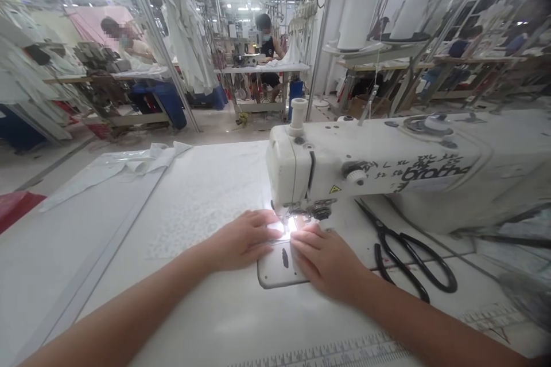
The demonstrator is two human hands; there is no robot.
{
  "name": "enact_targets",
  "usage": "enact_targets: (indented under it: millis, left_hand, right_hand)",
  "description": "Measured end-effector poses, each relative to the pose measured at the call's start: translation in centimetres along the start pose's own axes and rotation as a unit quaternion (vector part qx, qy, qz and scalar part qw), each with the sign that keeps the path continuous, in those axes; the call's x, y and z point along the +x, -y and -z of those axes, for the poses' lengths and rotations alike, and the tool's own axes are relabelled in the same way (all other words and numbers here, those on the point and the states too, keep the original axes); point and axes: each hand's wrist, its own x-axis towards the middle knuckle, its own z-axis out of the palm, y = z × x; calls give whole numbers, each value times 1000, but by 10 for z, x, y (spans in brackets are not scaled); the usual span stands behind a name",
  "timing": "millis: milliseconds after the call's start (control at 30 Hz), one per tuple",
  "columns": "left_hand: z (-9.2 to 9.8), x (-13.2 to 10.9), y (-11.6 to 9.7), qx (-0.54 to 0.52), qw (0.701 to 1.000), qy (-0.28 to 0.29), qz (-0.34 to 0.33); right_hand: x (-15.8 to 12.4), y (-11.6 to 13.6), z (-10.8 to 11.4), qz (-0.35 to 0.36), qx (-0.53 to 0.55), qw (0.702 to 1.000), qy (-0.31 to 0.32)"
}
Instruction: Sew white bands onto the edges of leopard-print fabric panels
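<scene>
My left hand (245, 239) lies flat on the left side of the needle area, its fingers stretched toward the presser foot (284, 225). A thin white fabric with a faint pattern (189, 212) spreads behind and left of this hand. On the right side of the foot, my right hand (327, 255) rests with fingers extended and slightly bent over the metal plate (279, 272). Bright lamp light washes out the fabric edge at the fingertips. The white sewing machine (318, 166) stands over both hands.
Black-handled scissors (400, 246) lie right of my right hand. A printed ruler scale (327, 352) runs along the table's front. More white cloth (133, 166) lies at the back left, and a red item (17, 209) sits at the left edge. Co-workers (269, 43) sit at machines beyond.
</scene>
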Motion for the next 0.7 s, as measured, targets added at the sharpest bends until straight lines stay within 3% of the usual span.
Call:
enact_targets:
  millis: [167,533,600,700]
  left_hand:
    - [1,0,1,14,999,14,25]
    - [-1,-1,-1,40,998,26,28]
    - [3,-3,8,57,996,-4,74]
    - [23,-9,31,116,963,-99,224]
  right_hand:
    - [1,0,1,-27,1,999,36]
    - [1,0,1,-25,0,999,29]
    - [1,-1,2,-24,0,1000,19]
    - [-1,-5,5,-45,-12,999,8]
